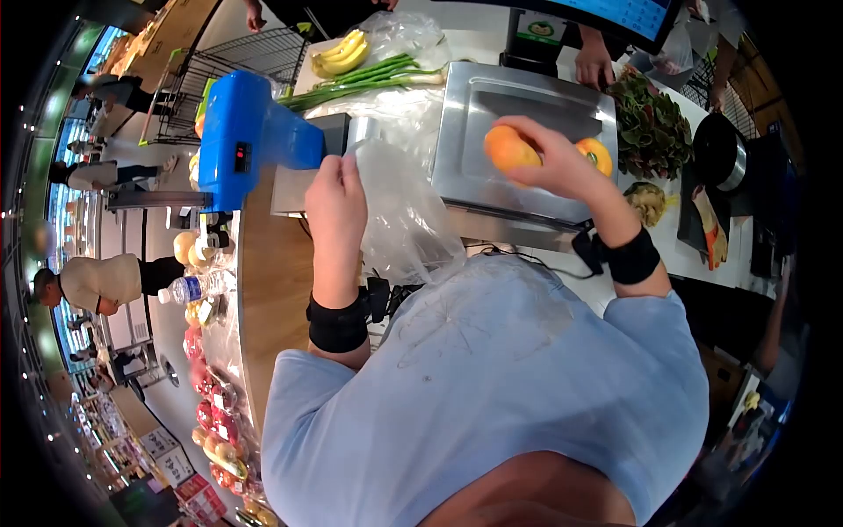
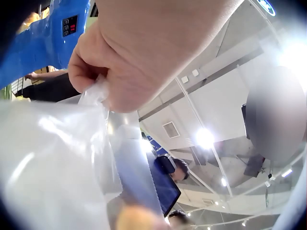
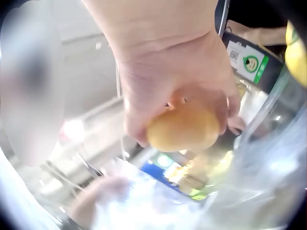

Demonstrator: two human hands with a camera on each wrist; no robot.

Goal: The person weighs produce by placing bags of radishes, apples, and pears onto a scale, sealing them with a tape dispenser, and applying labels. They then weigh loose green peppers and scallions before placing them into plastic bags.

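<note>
My left hand pinches the edge of a clear plastic bag, which hangs down in front of my blue shirt. Seen from the left wrist, the bag spreads out milky and wrinkled below the curled fingers. Over the steel scale plate, my right hand grips a smooth, round orange-yellow fruit. In the right wrist view the fruit sits between thumb and fingers. A second yellow-orange piece of produce lies on the plate, partly hidden behind the right hand.
A blue sealing machine stands to the left. Beyond it lie bananas and green onions. Leafy greens are right of the scale, near a roll of tape. A monitor overhangs the far side.
</note>
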